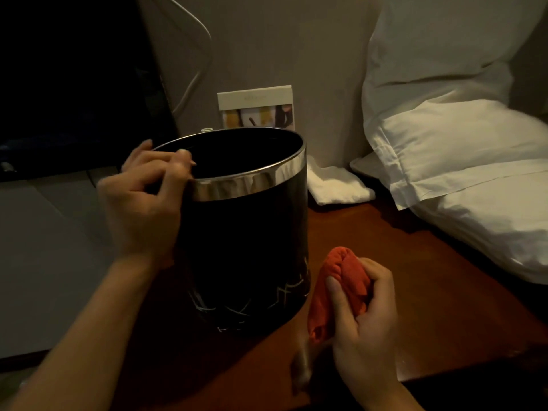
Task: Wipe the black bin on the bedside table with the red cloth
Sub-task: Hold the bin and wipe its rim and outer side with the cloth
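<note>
Fingers (175, 161) of the left hand (142, 200) curl over the chrome rim of the black bin (249, 247), thumb outside and fingertips hooked just inside, while the right hand (364, 315) holds the bunched red cloth (341, 280) in a closed grip just beside the bin's lower right wall; whether cloth and bin touch cannot be told. White pillows (462, 161) fill the right side, stacked against the wall and cut off by the frame's top and right edges, the lower one overhanging the bench (430, 292). The bin stands on the reddish-brown bench near its left edge, tilted slightly, pale crack-like lines marking its lower wall; its inside is too dark to read. A dark panel (74, 84) occupies the upper left, its detail lost in shadow. Behind the bin a folded white towel (335, 182) lies on the bench against the wall, partly hidden by the bin. A small printed card (256, 109) leans upright at the wall, its lower edge hidden behind the rim and its lettering too faint to read. A white cable (197, 75) loops down the wall.
</note>
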Demonstrator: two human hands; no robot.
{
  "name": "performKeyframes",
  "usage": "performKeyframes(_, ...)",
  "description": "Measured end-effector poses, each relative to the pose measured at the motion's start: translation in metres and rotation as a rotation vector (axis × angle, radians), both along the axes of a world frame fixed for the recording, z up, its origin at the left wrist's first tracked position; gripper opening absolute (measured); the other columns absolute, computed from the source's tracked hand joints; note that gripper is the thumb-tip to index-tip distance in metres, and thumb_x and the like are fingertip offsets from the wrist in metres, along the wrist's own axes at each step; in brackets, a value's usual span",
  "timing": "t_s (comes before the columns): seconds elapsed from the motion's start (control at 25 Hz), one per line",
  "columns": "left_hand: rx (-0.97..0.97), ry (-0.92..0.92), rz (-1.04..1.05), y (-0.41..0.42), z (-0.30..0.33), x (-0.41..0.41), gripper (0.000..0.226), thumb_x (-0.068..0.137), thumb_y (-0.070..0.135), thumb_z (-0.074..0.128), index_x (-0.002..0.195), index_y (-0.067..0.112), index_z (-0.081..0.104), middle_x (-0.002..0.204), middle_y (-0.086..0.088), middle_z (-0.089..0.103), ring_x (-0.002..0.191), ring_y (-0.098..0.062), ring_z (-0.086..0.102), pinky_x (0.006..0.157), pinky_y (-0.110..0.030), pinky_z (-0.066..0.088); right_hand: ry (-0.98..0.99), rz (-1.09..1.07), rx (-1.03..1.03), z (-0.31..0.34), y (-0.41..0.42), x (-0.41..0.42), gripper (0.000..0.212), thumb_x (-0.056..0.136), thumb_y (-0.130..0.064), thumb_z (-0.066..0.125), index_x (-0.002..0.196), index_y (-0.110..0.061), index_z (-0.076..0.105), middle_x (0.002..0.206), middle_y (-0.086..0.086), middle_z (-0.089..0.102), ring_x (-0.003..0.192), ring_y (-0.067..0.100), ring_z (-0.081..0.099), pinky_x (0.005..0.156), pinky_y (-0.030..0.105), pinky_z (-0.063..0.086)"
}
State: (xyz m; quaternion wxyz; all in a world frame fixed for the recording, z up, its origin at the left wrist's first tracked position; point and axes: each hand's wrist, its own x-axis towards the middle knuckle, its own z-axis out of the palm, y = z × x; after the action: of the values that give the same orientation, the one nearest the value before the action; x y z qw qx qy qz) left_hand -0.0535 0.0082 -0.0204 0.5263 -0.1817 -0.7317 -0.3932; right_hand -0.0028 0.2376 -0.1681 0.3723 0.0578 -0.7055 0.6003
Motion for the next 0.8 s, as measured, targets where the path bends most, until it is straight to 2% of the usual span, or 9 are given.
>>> performKeyframes(0.12, 0.029, -0.021, 0.077, -0.005, -0.003, -0.002, 0.028, 0.099, 0.024, 0.052, 0.075, 0.016, 0.064, 0.081, 0.003, 0.066, 0.083, -0.005, 0.063, 0.111, -0.032, 0.035, 0.02, 0.007, 0.017, 0.004, -0.001, -0.005, 0.032, 0.089, -0.045, 0.063, 0.118, -0.039, 0.05, 0.118, -0.011, 0.055, 0.11, 0.007, 0.057, 0.088, 0.015, 0.045)
performKeyframes(0.2, 0.015, -0.02, 0.035, 0.001, -0.007, -0.001, 0.027, 0.097, 0.025, 0.055, 0.073, 0.018, 0.063, 0.076, 0.012, 0.063, 0.081, -0.003, 0.06, 0.108, -0.034, 0.037, 0.049, 0.012, 0.034, 0.007, -0.004, -0.01, 0.033, 0.091, -0.038, 0.065, 0.12, -0.034, 0.05, 0.118, -0.01, 0.054, 0.11, 0.009, 0.057, 0.09, 0.018, 0.045)
performKeyframes(0.28, 0.035, -0.014, -0.02, 0.001, -0.007, -0.002, 0.025, 0.095, 0.028, 0.058, 0.07, 0.028, 0.061, 0.071, 0.023, 0.06, 0.076, -0.003, 0.057, 0.101, -0.034, 0.041, 0.087, -0.004, 0.061, 0.011, -0.008, -0.019, 0.033, 0.092, -0.036, 0.065, 0.12, -0.033, 0.048, 0.117, -0.01, 0.052, 0.11, 0.007, 0.055, 0.09, 0.016, 0.044)
performKeyframes(0.36, 0.054, -0.03, -0.04, -0.001, -0.006, -0.003, 0.024, 0.094, 0.029, 0.06, 0.07, 0.031, 0.059, 0.07, 0.019, 0.059, 0.075, -0.009, 0.054, 0.088, -0.036, 0.044, 0.094, -0.001, 0.067, 0.014, -0.014, -0.029, 0.033, 0.093, -0.035, 0.063, 0.121, -0.031, 0.047, 0.117, -0.006, 0.051, 0.11, 0.007, 0.055, 0.09, 0.017, 0.045)
performKeyframes(0.44, 0.056, -0.048, -0.049, -0.001, -0.007, -0.002, 0.025, 0.093, 0.031, 0.06, 0.069, 0.027, 0.06, 0.071, 0.008, 0.058, 0.074, -0.017, 0.053, 0.074, -0.04, 0.044, 0.093, 0.027, 0.036, 0.02, -0.026, -0.037, 0.033, 0.094, -0.037, 0.061, 0.122, -0.026, 0.048, 0.116, -0.002, 0.051, 0.108, 0.007, 0.054, 0.087, 0.018, 0.046)
performKeyframes(0.56, 0.057, -0.045, -0.043, 0.0, -0.007, -0.002, 0.028, 0.093, 0.032, 0.059, 0.067, 0.023, 0.059, 0.068, 0.003, 0.055, 0.071, -0.018, 0.051, 0.069, -0.042, 0.042, 0.213, 0.035, -0.026, 0.052, -0.047, -0.044, 0.034, 0.097, -0.03, 0.064, 0.12, -0.007, 0.052, 0.115, 0.006, 0.052, 0.105, 0.0, 0.052, 0.087, 0.009, 0.04)
performKeyframes(0.68, 0.038, -0.053, -0.033, 0.0, -0.005, -0.001, 0.025, 0.093, 0.031, 0.058, 0.068, 0.032, 0.057, 0.068, 0.008, 0.054, 0.07, -0.013, 0.05, 0.069, -0.037, 0.041, 0.361, -0.041, -0.038, 0.097, -0.06, -0.049, 0.032, 0.095, -0.016, 0.065, 0.117, 0.005, 0.055, 0.113, 0.013, 0.054, 0.106, 0.014, 0.054, 0.092, 0.016, 0.042)
performKeyframes(0.8, 0.051, -0.053, -0.036, -0.001, -0.005, -0.001, 0.027, 0.093, 0.029, 0.058, 0.066, 0.031, 0.057, 0.066, 0.012, 0.053, 0.07, -0.01, 0.05, 0.071, -0.036, 0.04, 0.471, -0.098, 0.089, 0.09, -0.071, -0.048, 0.036, 0.093, -0.015, 0.07, 0.121, 0.001, 0.056, 0.118, 0.016, 0.054, 0.113, 0.026, 0.052, 0.097, 0.026, 0.044)
